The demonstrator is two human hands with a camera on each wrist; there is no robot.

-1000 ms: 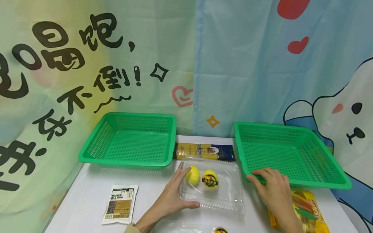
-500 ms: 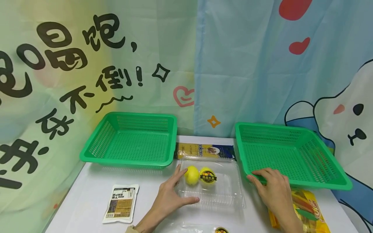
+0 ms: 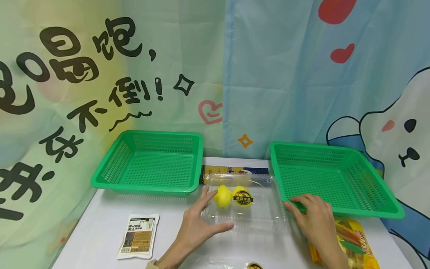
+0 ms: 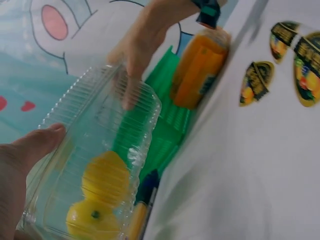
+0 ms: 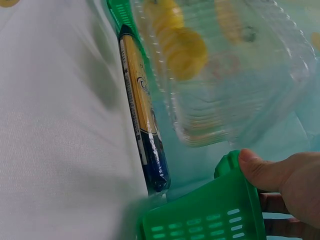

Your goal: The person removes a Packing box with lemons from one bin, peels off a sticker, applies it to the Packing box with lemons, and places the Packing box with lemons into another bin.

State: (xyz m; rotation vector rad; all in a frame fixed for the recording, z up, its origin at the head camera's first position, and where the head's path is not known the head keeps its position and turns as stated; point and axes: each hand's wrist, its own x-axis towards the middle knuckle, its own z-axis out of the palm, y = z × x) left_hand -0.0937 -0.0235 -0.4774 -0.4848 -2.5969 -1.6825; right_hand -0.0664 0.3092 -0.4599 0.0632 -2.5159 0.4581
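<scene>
My left hand (image 3: 196,226) holds a clear plastic clamshell box (image 3: 265,209) by its left side, thumb along the near edge and fingers on the far side. In the left wrist view the box (image 4: 100,115) is raised above the white table. Two lemons (image 3: 223,196) lie inside at its left end, the right one partly covered by a round black-and-gold sticker (image 3: 243,198). My right hand (image 3: 315,220) grips the front left rim of the right green basket (image 3: 369,211); the right wrist view has its thumb over that rim (image 5: 231,161).
A second green basket (image 3: 147,189) stands at the back left. Between the baskets lies a long yellow-and-blue packet (image 3: 218,170). A white-and-brown pouch (image 3: 138,235) lies front left, a yellow packet (image 3: 357,243) under my right forearm. Another stickered clear package (image 3: 254,265) shows at the bottom edge.
My left hand has raised the clear box with the lemons, and it now overlaps more of the long packet behind. My right hand stays on the basket rim.
</scene>
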